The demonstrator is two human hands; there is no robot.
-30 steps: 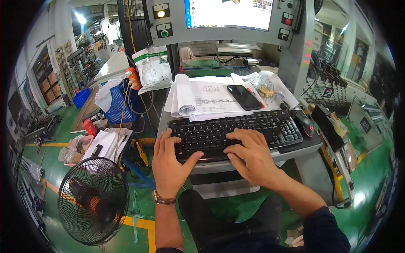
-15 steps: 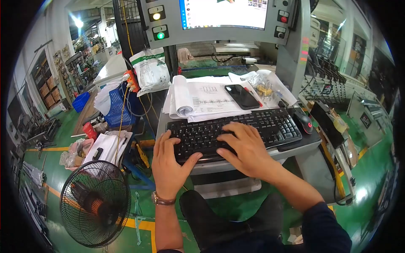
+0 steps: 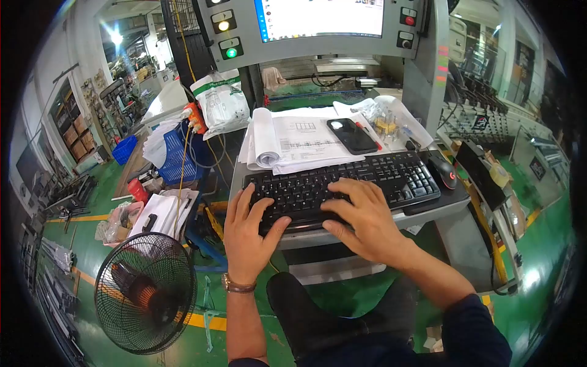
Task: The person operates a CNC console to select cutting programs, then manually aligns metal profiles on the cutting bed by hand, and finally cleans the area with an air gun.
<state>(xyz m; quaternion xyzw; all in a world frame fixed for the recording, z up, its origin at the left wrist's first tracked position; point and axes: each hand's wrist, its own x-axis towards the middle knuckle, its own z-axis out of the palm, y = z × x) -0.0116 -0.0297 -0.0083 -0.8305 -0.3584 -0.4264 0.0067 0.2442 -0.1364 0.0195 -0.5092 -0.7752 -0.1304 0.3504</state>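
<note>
A black computer keyboard (image 3: pixel 299 194) lies along the front of a grey machine shelf. At its left end rests my left hand (image 3: pixel 249 238), fingers spread over the keys and thumb along the front edge. My right hand (image 3: pixel 367 220) is over the middle keys, its fingers bent and apart, holding nothing. Beyond the keyboard are printed drawing sheets (image 3: pixel 309 139), one rolled at the left. A black phone (image 3: pixel 353 136) lies on the sheets, with a red pen (image 3: pixel 367 131) beside it. To the right of the keyboard sits a black mouse (image 3: pixel 443 173).
Above stands a control panel with a lit screen (image 3: pixel 321 21) and buttons. A white and green bag (image 3: pixel 221 104) hangs left of the papers. A black fan (image 3: pixel 145 293) stands at lower left, near a blue basket (image 3: pixel 179 156). Small parts (image 3: pixel 386 125) lie in plastic at the shelf's back right.
The view has shifted slightly. Both hands stay over the keyboard; the right hand's fingers have changed position a little on the keys. The screen content sits higher in view.
</note>
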